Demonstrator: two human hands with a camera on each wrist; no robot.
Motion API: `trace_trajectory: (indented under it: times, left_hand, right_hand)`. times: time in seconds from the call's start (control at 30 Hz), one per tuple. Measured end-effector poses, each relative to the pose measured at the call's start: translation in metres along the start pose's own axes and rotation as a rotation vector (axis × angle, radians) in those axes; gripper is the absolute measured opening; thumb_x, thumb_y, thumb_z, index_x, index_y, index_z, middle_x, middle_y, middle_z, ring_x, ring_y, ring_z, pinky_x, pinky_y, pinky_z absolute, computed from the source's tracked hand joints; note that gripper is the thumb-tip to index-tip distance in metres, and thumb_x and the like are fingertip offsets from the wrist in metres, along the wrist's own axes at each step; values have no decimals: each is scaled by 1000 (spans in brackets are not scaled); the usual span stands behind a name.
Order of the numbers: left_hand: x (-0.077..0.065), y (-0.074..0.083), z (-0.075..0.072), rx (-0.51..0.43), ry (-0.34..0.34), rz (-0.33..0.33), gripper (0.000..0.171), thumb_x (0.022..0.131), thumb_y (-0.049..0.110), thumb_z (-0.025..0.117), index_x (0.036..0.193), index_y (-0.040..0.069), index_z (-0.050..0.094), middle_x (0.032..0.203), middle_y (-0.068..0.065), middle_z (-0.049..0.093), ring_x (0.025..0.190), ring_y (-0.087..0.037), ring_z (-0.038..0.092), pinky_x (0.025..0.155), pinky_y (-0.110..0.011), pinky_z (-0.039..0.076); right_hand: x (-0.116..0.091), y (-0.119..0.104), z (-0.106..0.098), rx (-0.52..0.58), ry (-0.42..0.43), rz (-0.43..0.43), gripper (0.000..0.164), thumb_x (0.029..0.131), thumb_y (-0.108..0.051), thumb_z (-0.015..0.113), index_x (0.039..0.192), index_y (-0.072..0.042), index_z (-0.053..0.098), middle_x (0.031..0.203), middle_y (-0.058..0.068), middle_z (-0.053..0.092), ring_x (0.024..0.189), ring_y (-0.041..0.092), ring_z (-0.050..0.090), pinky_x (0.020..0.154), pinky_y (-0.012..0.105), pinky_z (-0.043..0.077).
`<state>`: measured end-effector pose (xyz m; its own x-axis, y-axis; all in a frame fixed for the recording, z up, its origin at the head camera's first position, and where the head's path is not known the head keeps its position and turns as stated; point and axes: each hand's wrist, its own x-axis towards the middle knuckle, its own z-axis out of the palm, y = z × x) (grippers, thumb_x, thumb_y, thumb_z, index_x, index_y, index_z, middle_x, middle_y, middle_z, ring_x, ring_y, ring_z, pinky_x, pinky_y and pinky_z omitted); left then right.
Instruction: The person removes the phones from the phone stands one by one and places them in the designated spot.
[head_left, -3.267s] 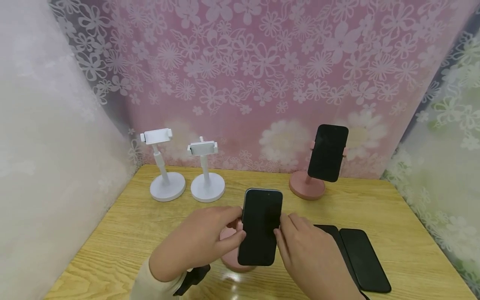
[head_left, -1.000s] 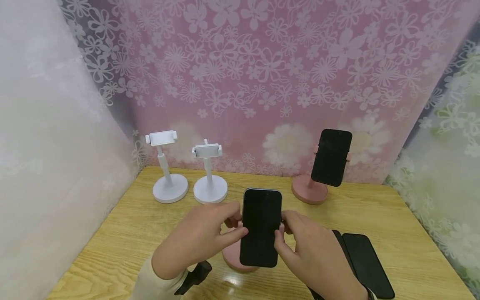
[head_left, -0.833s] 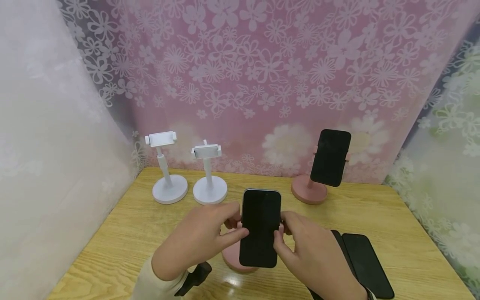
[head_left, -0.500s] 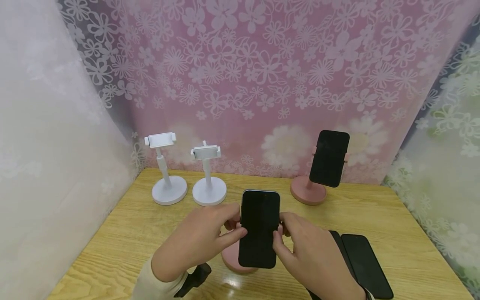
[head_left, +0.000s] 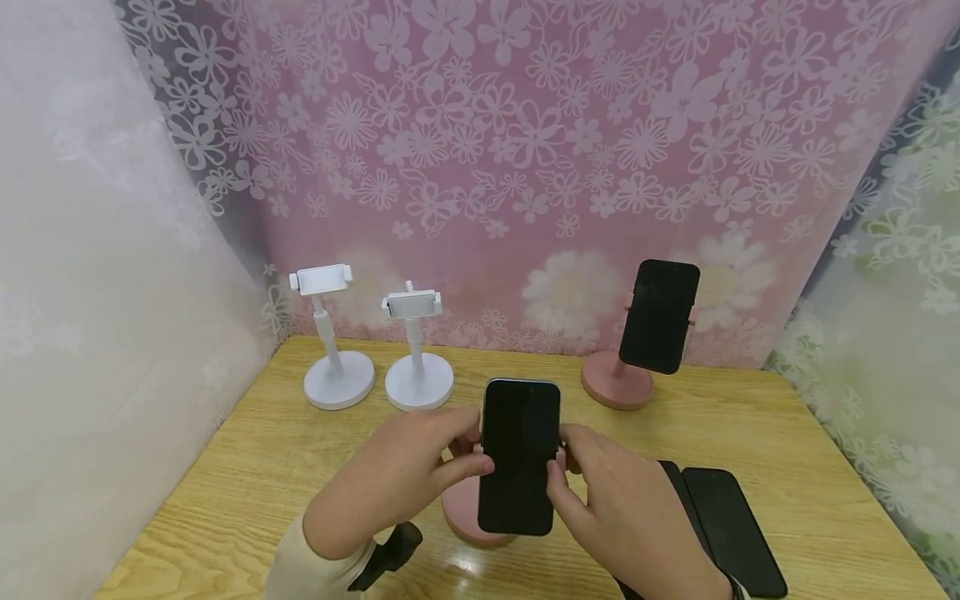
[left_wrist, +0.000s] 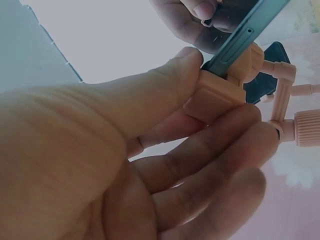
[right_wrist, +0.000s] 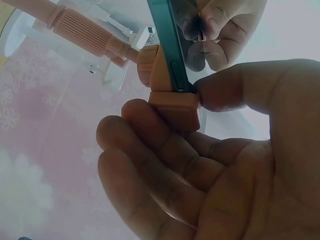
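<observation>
An upright black-screened phone [head_left: 519, 457] sits in the clamp of a pink phone stand, whose round base [head_left: 468, 510] shows behind it on the table. My left hand [head_left: 405, 471] pinches the clamp's left arm [left_wrist: 212, 100], thumb at the phone's edge and fingers curled behind. On the other side my right hand [head_left: 626, 504] holds the clamp's right arm [right_wrist: 175, 109] the same way, its thumb at the screen edge. Both clamp arms lie against the phone's sides. The stand's ribbed pole [right_wrist: 82, 31] shows behind the phone in the right wrist view.
Two white phone stands [head_left: 339, 382] [head_left: 418, 383] stand at the back left of the wooden table [head_left: 247, 467]. Another pink stand [head_left: 617, 382] at the back right bears a black phone [head_left: 660, 317]. Further phones [head_left: 733, 529] lie side by side at the right, one partly behind my right arm.
Since the earliest frame, my right fingers have shifted on the phone's right side, so the pink clamp arm shows there. Over the last second both hands and the phone stay nearly still.
</observation>
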<state>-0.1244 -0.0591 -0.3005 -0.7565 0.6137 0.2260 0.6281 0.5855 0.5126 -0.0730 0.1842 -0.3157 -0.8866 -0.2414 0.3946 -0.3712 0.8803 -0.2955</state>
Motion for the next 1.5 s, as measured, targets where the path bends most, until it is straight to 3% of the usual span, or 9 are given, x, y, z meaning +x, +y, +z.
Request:
trace_trajectory:
  times: [0.33,0.77,1.1,1.37,1.5]
  left_hand:
    - [2,-2,2,-31,1,0,27,93,33,77,84,24,54,86,18,65,75,0,58,63,-23,48]
    - [4,-3,2,-39,-6,15,25,95,32,76,86,22,55,87,16,66,78,1,61,64,-23,49]
    - [1,-8,0,45,-1,-123,28,93,47,76,105,24,66,99,15,66,90,-3,62,80,-31,54]
    - [0,-8,1,46,-83,-104,24,101,50,64,95,27,64,94,20,64,82,1,60,72,-27,53]
    - [0,-8,0,24,-90,-110,23,101,49,65,100,26,63,96,18,65,85,0,62,72,-27,53]
  right_hand:
    - [0,1,1,-3,18,-7,12,92,-13,72,99,-19,63,73,-18,46,59,-3,38,54,19,38]
    - [0,2,1,3,11,15,14,91,-14,73,97,-20,62,75,-17,48,62,-3,42,54,20,40]
    - [0,3,-1,19,-33,26,15,94,-20,73,96,-24,59,77,-20,51,65,-5,45,55,21,41]
    - [1,2,-3,28,-66,37,17,96,-21,74,109,-22,64,82,-19,56,70,-4,50,59,21,44]
    - [1,2,-4,34,-85,48,16,96,-22,73,110,-23,64,83,-19,56,71,-4,51,60,22,46]
